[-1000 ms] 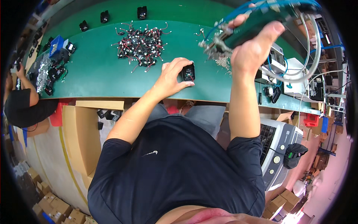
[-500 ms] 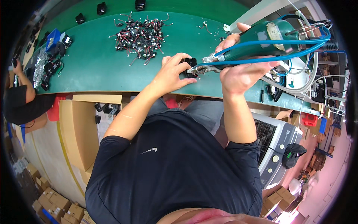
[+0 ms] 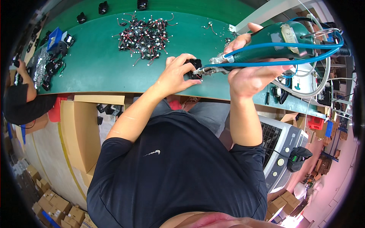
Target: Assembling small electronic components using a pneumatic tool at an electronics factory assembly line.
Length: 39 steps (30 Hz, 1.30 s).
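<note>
My left hand (image 3: 175, 76) presses a small black plastic housing (image 3: 195, 64) to the green bench top, its fingers and thumb closed about the sides. A green power screwdriver (image 3: 266, 42) with blue air tubes (image 3: 289, 45) lies tilted in my right hand (image 3: 247, 78). My right fingers wrap round its body, partly hidden behind it. The driver's metal nose (image 3: 213, 67) points left, with its tip at the right side of the housing; whether it touches cannot be made out. Beyond my left hand lies a heap of small black parts with red and black wires (image 3: 144, 36).
On the green bench (image 3: 95, 57), a blue bin (image 3: 54, 39) and bagged parts stand at the left, near another person's arm (image 3: 24, 76). A small screwdriver (image 3: 268, 98) lies near the front edge. An open cardboard box (image 3: 81, 133) sits below, and a grey-white machine (image 3: 279, 152) at the right.
My right hand and the power screwdriver have shifted slightly to the right. My left hand and the black housing stay almost in place.
</note>
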### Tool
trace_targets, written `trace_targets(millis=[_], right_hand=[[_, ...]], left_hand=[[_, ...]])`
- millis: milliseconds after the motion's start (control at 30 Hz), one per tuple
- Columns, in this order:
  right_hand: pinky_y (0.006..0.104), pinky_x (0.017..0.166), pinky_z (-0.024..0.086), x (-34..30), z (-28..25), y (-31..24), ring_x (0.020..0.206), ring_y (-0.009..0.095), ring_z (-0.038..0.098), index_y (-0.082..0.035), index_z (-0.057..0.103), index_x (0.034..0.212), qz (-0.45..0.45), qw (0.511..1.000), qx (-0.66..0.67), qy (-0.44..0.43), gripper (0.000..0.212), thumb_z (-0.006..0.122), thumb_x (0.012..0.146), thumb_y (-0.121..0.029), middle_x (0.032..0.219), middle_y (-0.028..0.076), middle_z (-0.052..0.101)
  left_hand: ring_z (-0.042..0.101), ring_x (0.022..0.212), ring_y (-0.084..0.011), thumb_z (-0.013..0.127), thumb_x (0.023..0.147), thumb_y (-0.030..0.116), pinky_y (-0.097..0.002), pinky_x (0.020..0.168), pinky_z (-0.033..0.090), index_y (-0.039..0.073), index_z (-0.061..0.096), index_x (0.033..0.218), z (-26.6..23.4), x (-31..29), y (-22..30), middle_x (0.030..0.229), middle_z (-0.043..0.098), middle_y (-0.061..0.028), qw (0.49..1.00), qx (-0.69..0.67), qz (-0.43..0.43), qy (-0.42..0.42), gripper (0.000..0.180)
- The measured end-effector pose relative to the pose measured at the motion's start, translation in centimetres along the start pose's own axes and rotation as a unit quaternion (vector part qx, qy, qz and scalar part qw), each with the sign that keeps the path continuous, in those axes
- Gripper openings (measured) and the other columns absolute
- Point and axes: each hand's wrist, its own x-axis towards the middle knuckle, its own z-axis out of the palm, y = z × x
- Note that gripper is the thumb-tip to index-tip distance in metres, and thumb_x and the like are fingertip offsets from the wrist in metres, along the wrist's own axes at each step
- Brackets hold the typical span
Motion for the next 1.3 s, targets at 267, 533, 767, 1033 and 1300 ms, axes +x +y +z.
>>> trace_targets(millis=[267, 533, 767, 1033, 1300], right_hand=[[0.0299, 0.054, 0.055, -0.7, 0.2, 0.5, 0.065, 0.018, 0.064, 0.008, 0.052, 0.127, 0.014, 1.000, 0.005, 0.001, 0.104, 0.032, 0.091, -0.087, 0.090, 0.017, 0.067], [0.0288, 0.054, 0.054, -0.8, 0.2, 1.0, 0.063, 0.018, 0.063, 0.009, 0.053, 0.125, 0.016, 1.000, 0.002, -0.008, 0.104, 0.033, 0.092, -0.087, 0.081, 0.015, 0.066], [0.0301, 0.052, 0.054, -0.6, 0.3, 0.9, 0.064, 0.019, 0.064, 0.009, 0.052, 0.125, 0.011, 1.000, 0.012, 0.001, 0.104, 0.034, 0.091, -0.087, 0.089, 0.019, 0.067], [0.0310, 0.050, 0.054, -0.7, 0.0, 1.2, 0.065, 0.020, 0.064, 0.008, 0.051, 0.127, 0.016, 1.000, 0.019, 0.000, 0.104, 0.034, 0.091, -0.088, 0.097, 0.019, 0.067], [0.0308, 0.050, 0.055, -0.4, -0.3, 1.3, 0.065, 0.020, 0.065, 0.007, 0.050, 0.128, 0.009, 1.000, 0.023, -0.010, 0.102, 0.034, 0.091, -0.087, 0.107, 0.021, 0.065]], left_hand=[[0.057, 0.116, -0.0247, 0.091, 0.070, 0.037, -0.0389, 0.095, 0.036, 0.008, 0.071, 0.102, 0.0, 0.0, 0.0, 0.132, 0.060, -0.0078, 1.000, -0.010, -0.002, 0.000, 0.048], [0.057, 0.117, -0.0243, 0.091, 0.072, 0.037, -0.0384, 0.096, 0.037, 0.008, 0.072, 0.106, -0.1, 0.0, 0.0, 0.131, 0.060, -0.0070, 1.000, -0.015, -0.007, -0.008, 0.049], [0.059, 0.112, -0.0253, 0.091, 0.072, 0.038, -0.0395, 0.098, 0.036, 0.008, 0.072, 0.094, 0.0, 0.2, 0.2, 0.127, 0.062, -0.0074, 0.999, -0.042, -0.014, 0.018, 0.041], [0.059, 0.112, -0.0255, 0.091, 0.072, 0.038, -0.0397, 0.098, 0.036, 0.009, 0.072, 0.095, 0.0, 0.1, 0.2, 0.127, 0.062, -0.0071, 0.999, -0.037, -0.012, 0.014, 0.041], [0.059, 0.113, -0.0253, 0.091, 0.073, 0.037, -0.0401, 0.097, 0.035, 0.010, 0.072, 0.095, -0.2, 0.2, 0.3, 0.127, 0.062, -0.0072, 0.999, -0.038, -0.020, 0.008, 0.040]])
